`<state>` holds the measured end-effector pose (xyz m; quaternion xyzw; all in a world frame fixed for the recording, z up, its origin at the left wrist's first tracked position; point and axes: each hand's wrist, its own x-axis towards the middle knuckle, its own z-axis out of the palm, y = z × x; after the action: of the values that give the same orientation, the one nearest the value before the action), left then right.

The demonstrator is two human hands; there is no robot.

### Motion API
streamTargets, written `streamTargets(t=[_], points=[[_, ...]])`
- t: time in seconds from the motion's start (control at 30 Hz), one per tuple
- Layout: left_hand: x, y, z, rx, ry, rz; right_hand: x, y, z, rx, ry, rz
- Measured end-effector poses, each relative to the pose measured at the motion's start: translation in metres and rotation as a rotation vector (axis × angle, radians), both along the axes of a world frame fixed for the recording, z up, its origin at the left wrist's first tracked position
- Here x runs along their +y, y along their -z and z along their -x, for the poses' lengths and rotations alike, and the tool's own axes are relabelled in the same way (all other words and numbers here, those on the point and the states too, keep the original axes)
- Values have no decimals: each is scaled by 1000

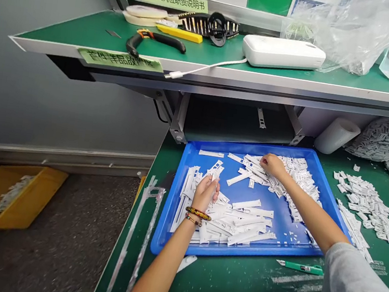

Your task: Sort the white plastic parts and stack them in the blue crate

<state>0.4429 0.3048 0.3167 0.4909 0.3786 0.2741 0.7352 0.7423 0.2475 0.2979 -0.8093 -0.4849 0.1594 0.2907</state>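
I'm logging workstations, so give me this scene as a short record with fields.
left hand: holds a slim white part
right hand: at the white pieces; grip unclear
tray: blue; long strips nearest the left hand
bench: green; knife before the tray
shelf: pliers, white device with cable
floor: yellow bin holding white parts

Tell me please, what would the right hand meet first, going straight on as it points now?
Probably the blue tray's far rim; depth is unclear, so the right hand might pass above it.
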Motion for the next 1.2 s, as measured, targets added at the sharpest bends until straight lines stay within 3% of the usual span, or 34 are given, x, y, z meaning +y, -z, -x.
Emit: streamTargets(t=[0.13,0.3,0.5,0.57,0.77,0.87,0.93,1.0,1.1,1.13,1.2], points=[[1,-3,2,22,9,-29,3,-6,5,56,18,-23],[1,-3,0,-15,18,-49,-25,-18,33,236,-52,-22],[-4,-4,-6,-44,62,-99,-58,-6,112,866,-216,-129],[-4,-2,-6,-51,47,-127,-62,-1,134,971,-281,-106],[1,5,-3,108,-118,-234,-67,-4,158,852,-467,-66],[1,4,-1,139,-19,-275,-71,-12,163,713,-621,17],[3,1,3,154,37,-331,-71,-19,157,572,-681,51],[8,-1,13,212,-7,-419,-68,-27,135,377,-605,41],[21,2,36,414,21,-606,-60,-37,73,36,-188,51],[24,4,43,502,97,-684,-56,-37,50,-67,-19,72],[28,6,56,688,293,-839,-49,-34,9,-106,88,106]])
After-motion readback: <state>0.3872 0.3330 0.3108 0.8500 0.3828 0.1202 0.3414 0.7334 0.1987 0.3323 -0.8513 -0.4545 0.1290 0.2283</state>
